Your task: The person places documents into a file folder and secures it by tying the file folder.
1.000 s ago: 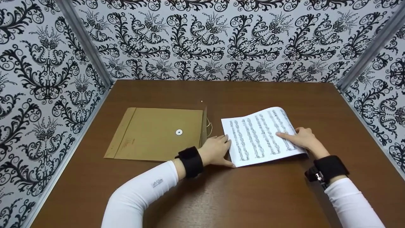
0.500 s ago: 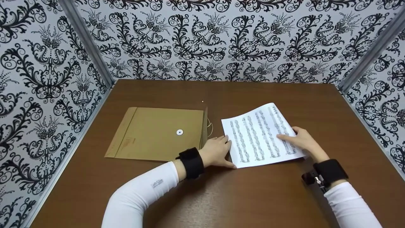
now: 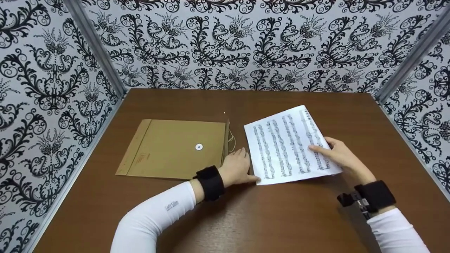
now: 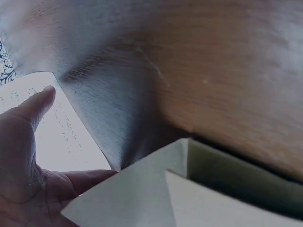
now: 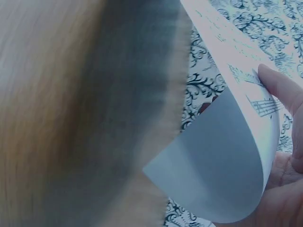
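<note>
White sheet music (image 3: pixel 281 147) lies at a slant right of a brown string-tie envelope (image 3: pixel 172 147). My right hand (image 3: pixel 337 154) pinches its right edge, thumb on top and fingers underneath; in the right wrist view the paper (image 5: pixel 213 165) curls beside the thumb. At the near left corner of the sheet, my left hand (image 3: pixel 237 168) rests with relaxed fingers, its thumb at the paper's edge. The left wrist view has the envelope's gaping open end (image 4: pixel 227 175) right beside that hand, hiding some fingertips.
A white button (image 3: pixel 199 147) sits on the envelope, and a thin string (image 3: pixel 232 140) loops out past its right end. The brown wooden table (image 3: pixel 246 225) is bounded by patterned walls (image 3: pixel 225 42) at the back and both sides.
The sheet's far edge has swung away from me, and its curled far right corner has straightened out. My left hand has shifted slightly left; the right hand keeps its hold. The envelope stays put.
</note>
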Tool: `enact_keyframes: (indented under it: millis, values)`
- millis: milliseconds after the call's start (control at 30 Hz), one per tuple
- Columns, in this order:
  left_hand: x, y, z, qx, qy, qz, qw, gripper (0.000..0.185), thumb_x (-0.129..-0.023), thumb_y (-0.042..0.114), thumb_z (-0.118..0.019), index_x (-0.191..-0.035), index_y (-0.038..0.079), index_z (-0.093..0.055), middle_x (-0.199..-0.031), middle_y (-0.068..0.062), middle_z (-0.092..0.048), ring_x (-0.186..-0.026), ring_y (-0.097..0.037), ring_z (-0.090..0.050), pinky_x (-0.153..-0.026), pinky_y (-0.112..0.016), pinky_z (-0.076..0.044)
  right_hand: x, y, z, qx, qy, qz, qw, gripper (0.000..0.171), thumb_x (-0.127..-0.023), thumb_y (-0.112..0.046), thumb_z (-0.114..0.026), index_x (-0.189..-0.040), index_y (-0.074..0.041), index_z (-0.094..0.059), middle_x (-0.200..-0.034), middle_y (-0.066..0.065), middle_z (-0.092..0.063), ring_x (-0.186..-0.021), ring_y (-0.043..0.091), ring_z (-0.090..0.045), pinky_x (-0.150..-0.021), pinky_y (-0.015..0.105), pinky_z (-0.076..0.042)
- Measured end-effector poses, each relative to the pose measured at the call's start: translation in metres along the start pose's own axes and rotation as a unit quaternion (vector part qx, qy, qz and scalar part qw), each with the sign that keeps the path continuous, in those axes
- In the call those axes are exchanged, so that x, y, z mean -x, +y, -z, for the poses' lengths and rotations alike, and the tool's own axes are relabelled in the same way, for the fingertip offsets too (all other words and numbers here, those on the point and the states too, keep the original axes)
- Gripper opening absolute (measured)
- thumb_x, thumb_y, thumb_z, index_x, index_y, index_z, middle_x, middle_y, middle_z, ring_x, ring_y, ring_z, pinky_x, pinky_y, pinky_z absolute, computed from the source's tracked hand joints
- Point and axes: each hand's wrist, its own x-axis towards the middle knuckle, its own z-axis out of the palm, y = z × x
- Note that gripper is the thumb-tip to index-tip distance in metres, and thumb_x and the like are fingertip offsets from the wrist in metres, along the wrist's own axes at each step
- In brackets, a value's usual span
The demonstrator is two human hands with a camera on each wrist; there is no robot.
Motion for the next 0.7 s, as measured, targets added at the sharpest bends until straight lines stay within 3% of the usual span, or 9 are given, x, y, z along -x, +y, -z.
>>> enact_keyframes:
  millis: [233, 433, 567, 700]
  values:
    - [-0.002, 0.000, -0.001, 0.019, 0.014, 0.012, 0.9997, 0.096, -0.094, 0.074, -0.049, -0.151, -0.003, -0.045, -0.157, -0.022, -0.047, -0.148, -0.031, -0.048, -0.119, -0.040, -0.044, 0.003, -0.005, -0.001, -0.028, -0.013, 0.007, 0.999, 0.051, -0.099, -0.036, -0.068, -0.135, -0.002, -0.053, -0.079, -0.010, -0.076, -0.067, 0.011, -0.075, -0.062, 0.031, -0.062]
    - [0.002, -0.004, 0.003, 0.088, 0.049, -0.004, 0.9949, 0.080, -0.099, 0.064, -0.053, -0.150, 0.002, -0.047, -0.154, -0.021, -0.052, -0.145, -0.031, -0.051, -0.116, -0.041, -0.047, 0.004, -0.004, 0.000, -0.029, -0.009, 0.004, 1.000, 0.054, -0.099, -0.037, -0.067, -0.137, -0.001, -0.052, -0.080, -0.012, -0.076, -0.069, 0.010, -0.075, -0.062, 0.029, -0.062]
    - [0.004, -0.007, 0.007, 0.160, 0.086, -0.021, 0.9832, 0.072, -0.100, 0.054, -0.059, -0.152, 0.006, -0.046, -0.149, -0.017, -0.059, -0.139, -0.029, -0.058, -0.111, -0.042, -0.051, 0.004, -0.002, 0.000, -0.028, -0.009, -0.006, 1.000, 0.058, -0.100, -0.039, -0.065, -0.141, -0.002, -0.049, -0.082, -0.014, -0.076, -0.070, 0.009, -0.075, -0.063, 0.027, -0.061]
    - [0.005, -0.010, 0.010, 0.259, 0.124, -0.032, 0.9574, 0.066, -0.099, 0.044, -0.064, -0.153, 0.010, -0.046, -0.142, -0.013, -0.065, -0.123, -0.026, -0.068, -0.101, -0.042, -0.056, 0.004, -0.003, -0.004, -0.048, -0.018, -0.017, 0.999, 0.058, -0.100, -0.040, -0.065, -0.142, -0.003, -0.048, -0.084, -0.014, -0.076, -0.072, 0.008, -0.075, -0.065, 0.025, -0.061]
